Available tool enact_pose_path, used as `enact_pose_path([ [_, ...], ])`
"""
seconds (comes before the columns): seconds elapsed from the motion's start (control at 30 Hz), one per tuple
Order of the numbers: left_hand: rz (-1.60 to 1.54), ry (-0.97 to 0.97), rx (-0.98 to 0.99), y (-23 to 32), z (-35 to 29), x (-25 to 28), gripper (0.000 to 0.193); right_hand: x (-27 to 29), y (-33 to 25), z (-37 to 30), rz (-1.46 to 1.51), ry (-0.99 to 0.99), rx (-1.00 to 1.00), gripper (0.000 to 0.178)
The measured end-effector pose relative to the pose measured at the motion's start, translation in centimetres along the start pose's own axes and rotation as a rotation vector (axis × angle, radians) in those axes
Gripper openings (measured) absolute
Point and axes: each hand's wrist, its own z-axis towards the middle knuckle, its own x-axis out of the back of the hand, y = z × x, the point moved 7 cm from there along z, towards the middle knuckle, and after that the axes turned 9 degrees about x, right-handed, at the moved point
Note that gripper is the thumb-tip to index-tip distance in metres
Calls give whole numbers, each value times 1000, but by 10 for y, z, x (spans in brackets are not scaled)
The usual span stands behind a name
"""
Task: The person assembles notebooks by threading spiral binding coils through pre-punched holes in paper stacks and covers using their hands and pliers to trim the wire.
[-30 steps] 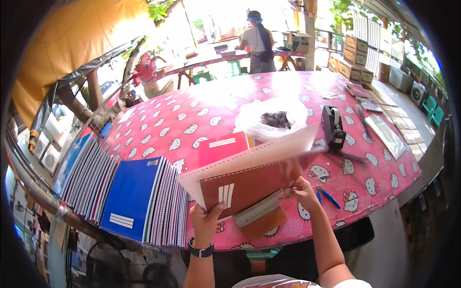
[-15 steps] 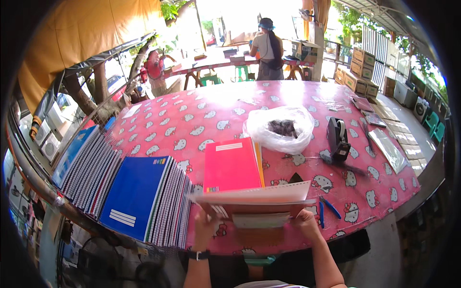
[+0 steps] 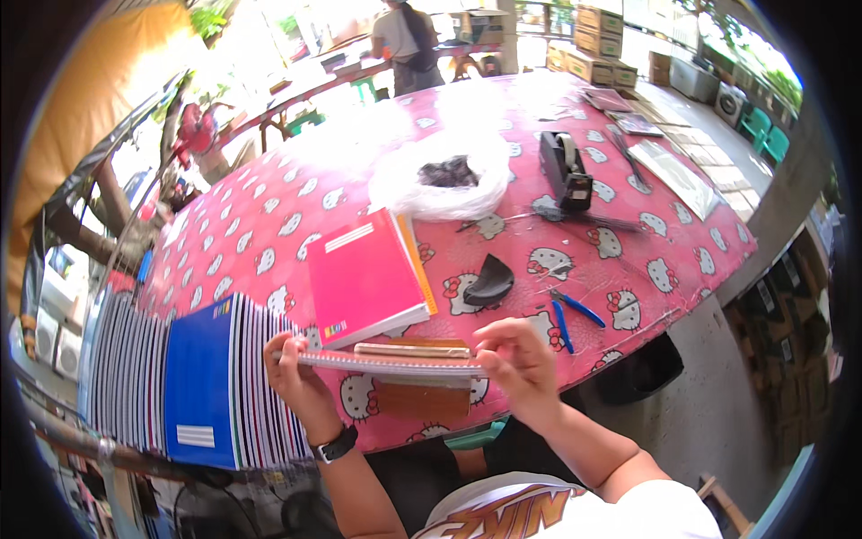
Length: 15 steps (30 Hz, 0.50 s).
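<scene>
A notebook (image 3: 386,363), seen almost edge-on with its row of binding holes or coil along the edge, is held level between my hands above the table's front edge. My left hand (image 3: 294,373), with a dark wristwatch, closes on its left end. My right hand (image 3: 519,366) pinches the right end between thumb and fingers. Beneath the notebook is a brown flat block (image 3: 422,402), partly covered. Just beyond lies a small pile of pink notebooks (image 3: 366,278) with a yellow-orange edge. Blue-handled cutting pliers (image 3: 575,316) and a curved black piece (image 3: 490,281) lie near my right hand.
Rows of notebooks with blue covers (image 3: 199,386) stand at the left. A white plastic bag (image 3: 489,184) with dark bits, a black tape dispenser (image 3: 566,171) and loose dark wires (image 3: 602,221) lie farther back. Another person (image 3: 406,49) stands at a far table; boxes (image 3: 597,45) are stacked behind.
The notebook has turned from a tilted, partly open view to nearly edge-on. My right hand has risen and its fingers now show at the notebook's end. The whole view has shifted downward and right.
</scene>
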Motion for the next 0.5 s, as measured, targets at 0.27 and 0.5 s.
enact_pose_path([
  [0.27,550,166,-411,39,-38,-10,58,134,36,72,-465,147,240,27],
  [0.5,1043,-427,-672,26,-126,-137,74,250,127,92,-1726,-210,-185,27],
])
